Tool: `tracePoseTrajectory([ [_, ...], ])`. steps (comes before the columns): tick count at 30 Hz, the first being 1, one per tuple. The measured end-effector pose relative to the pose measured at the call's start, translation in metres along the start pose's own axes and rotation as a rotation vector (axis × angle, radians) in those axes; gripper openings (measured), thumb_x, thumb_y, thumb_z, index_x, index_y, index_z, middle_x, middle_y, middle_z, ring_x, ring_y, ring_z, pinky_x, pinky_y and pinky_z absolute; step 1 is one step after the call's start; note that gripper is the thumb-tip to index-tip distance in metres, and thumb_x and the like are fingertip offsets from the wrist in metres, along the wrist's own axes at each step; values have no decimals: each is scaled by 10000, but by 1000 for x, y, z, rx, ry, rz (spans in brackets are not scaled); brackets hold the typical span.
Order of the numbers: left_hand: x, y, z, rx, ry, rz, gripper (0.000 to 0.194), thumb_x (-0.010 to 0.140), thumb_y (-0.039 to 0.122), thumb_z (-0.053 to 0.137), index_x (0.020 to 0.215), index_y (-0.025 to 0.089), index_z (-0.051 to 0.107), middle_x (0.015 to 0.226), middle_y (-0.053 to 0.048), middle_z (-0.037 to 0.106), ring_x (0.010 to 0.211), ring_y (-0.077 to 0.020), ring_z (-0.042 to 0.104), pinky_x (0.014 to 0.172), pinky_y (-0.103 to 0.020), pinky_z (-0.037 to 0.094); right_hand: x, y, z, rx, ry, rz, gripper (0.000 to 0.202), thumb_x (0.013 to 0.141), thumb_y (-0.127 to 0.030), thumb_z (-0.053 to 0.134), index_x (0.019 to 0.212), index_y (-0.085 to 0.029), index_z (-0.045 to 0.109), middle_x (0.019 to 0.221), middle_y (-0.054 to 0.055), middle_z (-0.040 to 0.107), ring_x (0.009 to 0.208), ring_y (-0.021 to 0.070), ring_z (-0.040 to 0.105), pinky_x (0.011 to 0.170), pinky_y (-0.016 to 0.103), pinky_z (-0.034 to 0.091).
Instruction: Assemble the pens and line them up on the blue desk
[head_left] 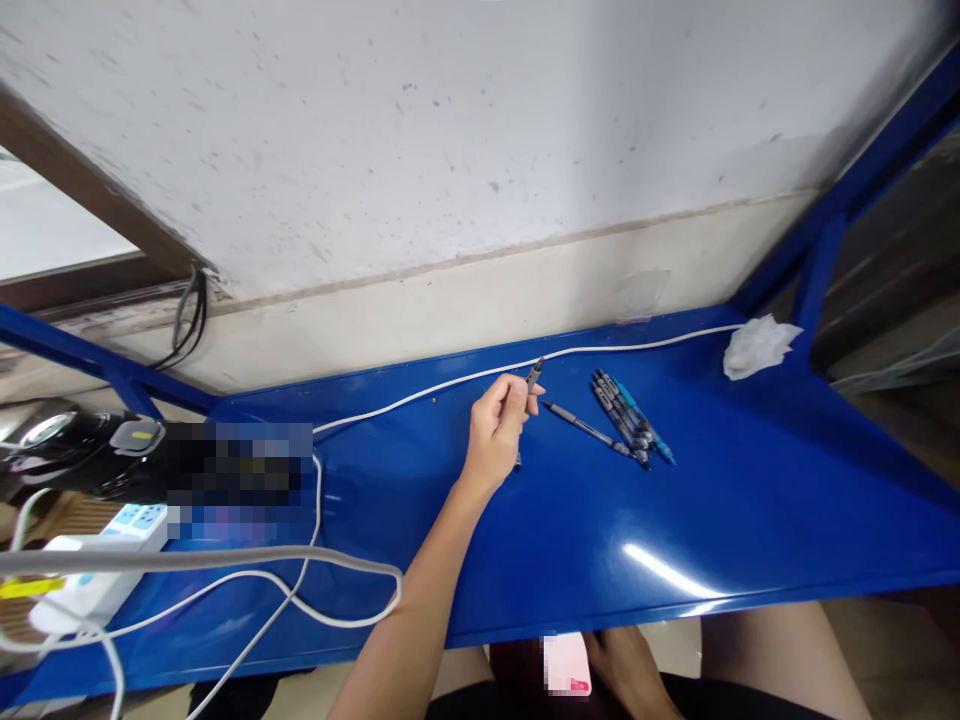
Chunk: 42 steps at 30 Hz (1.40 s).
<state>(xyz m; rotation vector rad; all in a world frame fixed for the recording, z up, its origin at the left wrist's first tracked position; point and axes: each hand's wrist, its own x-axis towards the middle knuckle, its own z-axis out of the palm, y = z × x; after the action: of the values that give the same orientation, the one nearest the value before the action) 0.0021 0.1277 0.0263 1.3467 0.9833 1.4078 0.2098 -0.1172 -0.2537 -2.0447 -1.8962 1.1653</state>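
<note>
My left hand (pixel 499 425) is closed around a pen (pixel 535 374) above the blue table; the pen's grey and black end sticks up past my thumb, and its other end shows below the hand. To the right of that hand, a grey and black pen (pixel 585 428) lies by itself at a slant. Several dark pens (pixel 619 412) are bunched beyond it, with a light blue pen (pixel 660 440) along their right side. My right hand (pixel 630 665) is low in my lap, under the table's front edge, beside a pale, partly blurred object (pixel 576 662). Its fingers are mostly hidden.
A white cable (pixel 450 383) runs along the back of the blue table (pixel 720 500) to a crumpled white wad (pixel 759 347). At left are looping cables, a white power strip (pixel 97 580) and a black appliance (pixel 97 450). The wall (pixel 420 150) stands behind; blue frame bars (pixel 817 270) flank the table.
</note>
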Motion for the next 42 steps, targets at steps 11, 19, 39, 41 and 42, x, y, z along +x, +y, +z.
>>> tracePoseTrajectory([
  [11, -1, 4, 3, 28, 58, 52, 286, 986, 472, 742, 1025, 242, 576, 728, 51, 512, 589, -104, 416, 555, -258, 329, -10, 2, 9, -207, -39, 21, 604, 872, -541, 718, 1330, -148, 712, 1299, 240, 764, 1168, 446, 743, 973, 496, 565],
  [19, 0, -2, 0, 23, 55, -5, 324, 1004, 534, 689, 944, 221, 631, 788, 5, 609, 606, -107, 455, 535, -246, 346, -17, 0, -3, -137, -98, 21, 473, 1052, -460, 411, 1246, -187, 745, 1197, 186, 796, 1087, 365, 775, 911, 434, 574],
  [39, 8, -5, 5, -413, 3, -227, 415, 1001, 609, 665, 1012, 203, 579, 951, -129, 833, 805, -207, 773, 719, -292, 545, -69, -171, -269, 316, -525, -374, 260, 1031, -536, 624, 990, -319, 761, 864, 22, 748, 803, 204, 683, 741, 296, 535],
  [41, 9, -6, 5, -438, 15, -234, 394, 989, 576, 705, 1004, 194, 608, 1023, -145, 835, 894, -219, 787, 785, -300, 554, -48, -194, -290, 450, -373, -504, 279, 1047, -529, 614, 1025, -265, 700, 894, 26, 717, 725, 165, 643, 710, 291, 532],
  [42, 9, -6, 4, -442, 30, -229, 380, 980, 555, 727, 999, 187, 636, 1048, -142, 831, 923, -215, 782, 816, -299, 556, -31, -205, -296, 509, -248, -528, 269, 1066, -517, 590, 1081, -258, 661, 930, 32, 708, 749, 164, 640, 718, 292, 534],
])
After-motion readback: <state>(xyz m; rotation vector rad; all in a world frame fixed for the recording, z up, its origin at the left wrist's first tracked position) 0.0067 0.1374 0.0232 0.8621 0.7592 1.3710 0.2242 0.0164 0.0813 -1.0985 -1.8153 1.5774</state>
